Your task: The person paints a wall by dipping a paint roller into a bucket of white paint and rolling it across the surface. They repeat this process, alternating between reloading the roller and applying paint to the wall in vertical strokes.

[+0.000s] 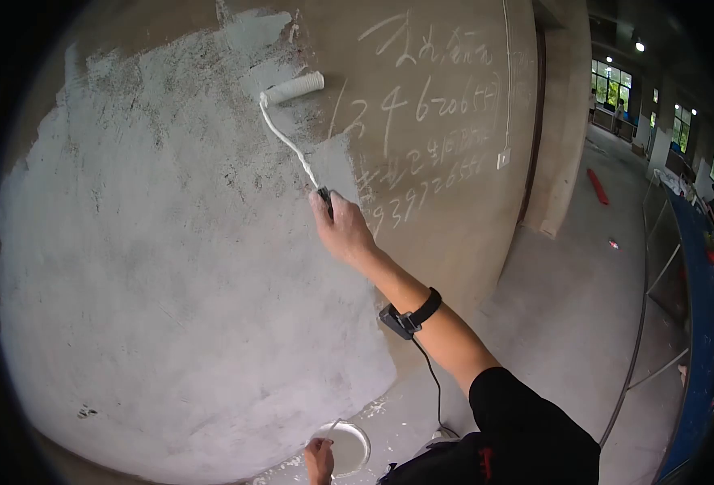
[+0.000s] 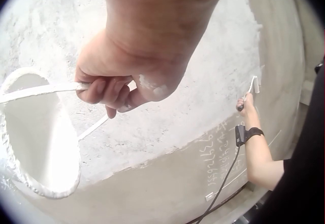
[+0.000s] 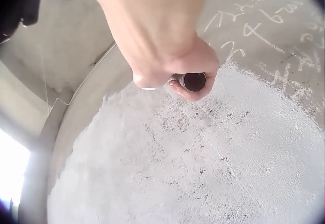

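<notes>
My right hand (image 1: 345,230) grips the dark handle (image 3: 195,82) of a paint roller (image 1: 294,89). Its white sleeve lies against the wall at the upper edge of the pale coat, and its bent frame is coated white. Low in the head view, my left hand (image 1: 319,461) is beside a white bucket (image 1: 365,447). Seen from the left wrist, the fingers of that hand (image 2: 132,77) curl round the bucket's white handle (image 2: 45,89), and paint smears mark the hand. The bucket's rim (image 2: 38,191) is crusted with paint, and the bucket hangs tilted in this view.
Chalk writing (image 1: 421,113) covers the bare brown wall right of the pale paint (image 1: 171,283). A small switch box (image 1: 503,158) sits on that wall. White drips spot the floor by the bucket. Farther right are a red object (image 1: 598,187) on the floor and a blue panel (image 1: 696,275).
</notes>
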Demonstrator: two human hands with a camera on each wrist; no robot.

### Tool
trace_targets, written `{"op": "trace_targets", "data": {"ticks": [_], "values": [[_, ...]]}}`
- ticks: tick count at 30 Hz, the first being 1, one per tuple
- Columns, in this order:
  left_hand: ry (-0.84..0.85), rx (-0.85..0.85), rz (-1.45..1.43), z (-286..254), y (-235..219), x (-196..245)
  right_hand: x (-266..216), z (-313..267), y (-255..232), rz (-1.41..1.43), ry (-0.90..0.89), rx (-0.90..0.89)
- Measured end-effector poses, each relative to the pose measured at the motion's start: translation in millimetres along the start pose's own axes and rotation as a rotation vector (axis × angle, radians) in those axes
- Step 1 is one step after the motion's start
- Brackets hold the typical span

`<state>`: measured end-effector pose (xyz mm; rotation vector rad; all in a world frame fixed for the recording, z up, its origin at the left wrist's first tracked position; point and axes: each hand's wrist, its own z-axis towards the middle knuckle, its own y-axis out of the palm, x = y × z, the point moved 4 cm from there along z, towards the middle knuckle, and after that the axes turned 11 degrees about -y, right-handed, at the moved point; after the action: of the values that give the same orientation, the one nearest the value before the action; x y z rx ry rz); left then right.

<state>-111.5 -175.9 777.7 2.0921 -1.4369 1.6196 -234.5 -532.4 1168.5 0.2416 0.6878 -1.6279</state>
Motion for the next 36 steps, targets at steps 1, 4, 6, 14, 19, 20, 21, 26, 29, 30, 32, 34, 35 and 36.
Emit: {"op": "trace_targets", "data": {"ticks": [1, 4, 6, 14, 19, 20, 21, 26, 29, 30, 32, 34, 35, 36], "values": [[-0.006, -0.017, -0.042, 5.9, 1.9, -5.3, 13.9, -20.9, 8.4, 0.044, -0.003, -0.012], [0.146, -0.041, -0.016, 33.0, 13.3, -43.2, 34.5, -66.8, 15.9, 0.048, 0.048, -0.049], [0.275, -0.060, 0.033, 41.6, 17.2, -47.0, 46.1, -97.3, 18.8, 0.037, 0.089, -0.079], [0.297, -0.011, 0.060, 28.4, 19.1, -17.8, 95.8, -210.6, 25.9, 0.029, 0.235, -0.167], [0.071, -0.023, 0.034, 9.2, 19.3, 10.2, 110.8, -252.2, 43.1, -0.020, 0.291, -0.199], [0.072, -0.017, 0.026, 8.8, 19.1, 11.1, 111.2, -254.0, 42.7, -0.051, 0.300, -0.203], [0.082, -0.021, 0.048, 8.1, 17.8, 12.2, 108.1, -252.4, 42.4, -0.080, 0.310, -0.206], [0.051, -0.055, 0.020, 15.1, 22.6, 6.0, 91.5, -185.3, 25.7, -0.099, 0.206, -0.186], [0.111, -0.043, 0.049, 17.3, 22.5, 5.6, 57.9, -127.5, 9.3, -0.130, 0.136, -0.191], [0.088, -0.042, 0.051, 17.5, 22.3, 6.0, 50.6, -109.6, 7.1, -0.124, 0.107, -0.170], [0.058, -0.046, 0.057, 16.6, 22.3, 5.8, 37.6, -79.6, 4.8, -0.134, 0.061, -0.138], [0.102, 0.029, 0.086, 16.8, 20.2, 10.8, 21.8, -49.6, 1.0, -0.139, 0.041, -0.122], [0.096, 0.028, 0.086, 14.3, 19.4, 12.3, 12.2, -36.0, -1.9, -0.130, 0.041, -0.121], [0.085, 0.036, 0.070, 12.5, 17.7, 15.2, 5.9, -23.3, -2.1, -0.128, 0.041, -0.126]]}}
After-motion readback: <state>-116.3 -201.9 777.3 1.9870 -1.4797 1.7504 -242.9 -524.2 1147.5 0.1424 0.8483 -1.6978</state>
